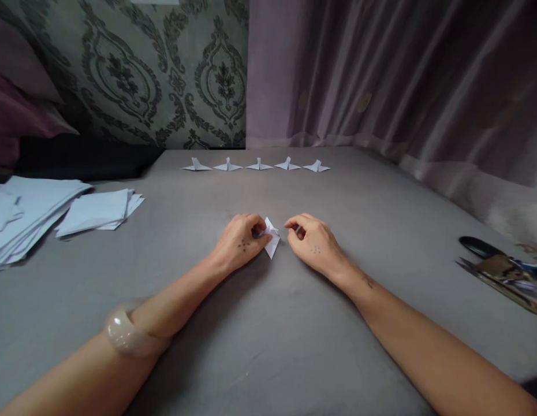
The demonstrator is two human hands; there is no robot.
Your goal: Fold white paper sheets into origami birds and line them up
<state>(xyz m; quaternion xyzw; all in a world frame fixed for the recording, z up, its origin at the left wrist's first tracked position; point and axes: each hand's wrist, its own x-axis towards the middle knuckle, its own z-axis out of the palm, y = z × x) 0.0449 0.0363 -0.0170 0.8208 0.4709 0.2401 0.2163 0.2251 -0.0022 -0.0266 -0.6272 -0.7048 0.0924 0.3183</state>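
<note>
White paper (272, 240) on grey cloth (268, 323), damask-patterned grey-green wallpaper (164, 75), mauve curtain (381, 75)

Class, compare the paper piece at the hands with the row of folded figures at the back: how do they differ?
The paper piece lies flat and unfinished, pinched by the left hand; the figures stand free with wings spread. It is single and near; they are five, lined up far off. Both are white paper.
</note>
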